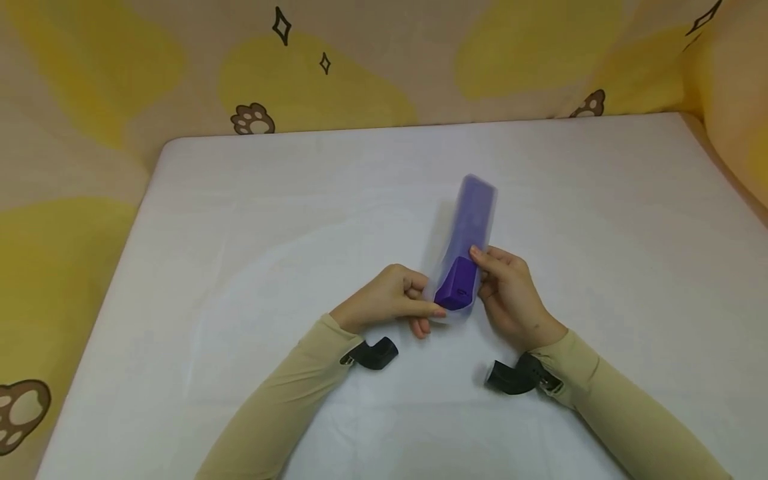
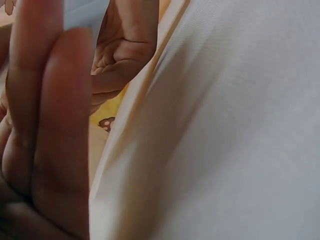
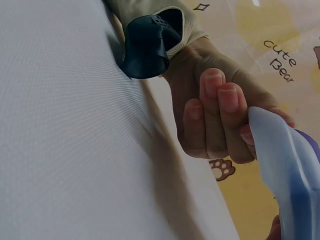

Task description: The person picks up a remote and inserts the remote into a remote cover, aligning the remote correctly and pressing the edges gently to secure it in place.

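A long, narrow translucent case [image 1: 476, 207] with a bluish-purple tint is held above the table, its far end pointing away. At its near end sits a darker purple block-like piece [image 1: 459, 283]. My left hand [image 1: 399, 297] pinches the near left corner between thumb and fingers. On the right side, my right hand [image 1: 510, 290] grips the edge, thumb on top beside the purple piece. The right wrist view shows the case's pale side [image 3: 280, 155] in the left hand [image 3: 220, 110]. Close left-hand fingers [image 2: 65, 125] block much of the left wrist view.
A white-covered table [image 1: 270, 213] lies under both hands. Yellow and beige cloth [image 1: 372, 67] with paw prints hangs behind it and along the sides. A black wrist camera [image 1: 378, 353] is on the left sleeve, another black camera [image 1: 516, 375] on the right.
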A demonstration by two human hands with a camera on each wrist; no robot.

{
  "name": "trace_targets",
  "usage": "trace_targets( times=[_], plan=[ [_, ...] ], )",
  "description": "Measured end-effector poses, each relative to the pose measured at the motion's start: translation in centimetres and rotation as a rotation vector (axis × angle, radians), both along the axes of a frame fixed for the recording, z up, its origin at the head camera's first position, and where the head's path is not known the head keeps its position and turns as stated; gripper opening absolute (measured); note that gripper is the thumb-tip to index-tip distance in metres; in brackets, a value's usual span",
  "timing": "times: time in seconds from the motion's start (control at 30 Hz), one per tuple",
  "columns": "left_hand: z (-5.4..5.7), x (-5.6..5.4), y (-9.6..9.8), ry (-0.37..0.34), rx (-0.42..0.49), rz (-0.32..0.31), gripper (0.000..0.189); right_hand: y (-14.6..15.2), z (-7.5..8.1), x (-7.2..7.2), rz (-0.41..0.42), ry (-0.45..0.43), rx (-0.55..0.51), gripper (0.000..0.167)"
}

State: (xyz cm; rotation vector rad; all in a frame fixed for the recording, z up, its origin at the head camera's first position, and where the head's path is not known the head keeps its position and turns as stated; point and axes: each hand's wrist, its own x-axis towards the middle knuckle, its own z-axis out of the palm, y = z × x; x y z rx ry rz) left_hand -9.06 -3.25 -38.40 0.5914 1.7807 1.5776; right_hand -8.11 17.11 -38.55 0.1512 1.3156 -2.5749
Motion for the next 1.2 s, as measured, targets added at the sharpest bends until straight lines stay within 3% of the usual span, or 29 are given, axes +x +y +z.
trace_targets(
  times=[0.33,0.6,0.8,0.93,1.2],
  plan=[
    [0.1,-0.1,-0.4,0.005,0.075,-0.016,0.043,0.3,0.5,-0.5,-0.013,0.001,-0.041,0.016],
    [0.1,-0.1,-0.3,0.04,0.152,-0.049,0.041,0.7,0.7,-0.7,-0.012,0.035,-0.063,0.015],
    [0.3,0.2,-0.5,0.042,0.203,-0.038,0.041,0.6,1.1,-0.7,-0.018,0.059,-0.037,0.015],
    [0.5,0.1,-0.3,0.033,0.205,-0.032,0.041,0.7,1.5,-0.5,-0.031,0.077,-0.006,0.016],
    [0.4,0.1,-0.4,0.021,0.178,-0.036,0.038,0.8,2.1,-0.1,0.035,0.107,0.049,0.015]
  ],
)
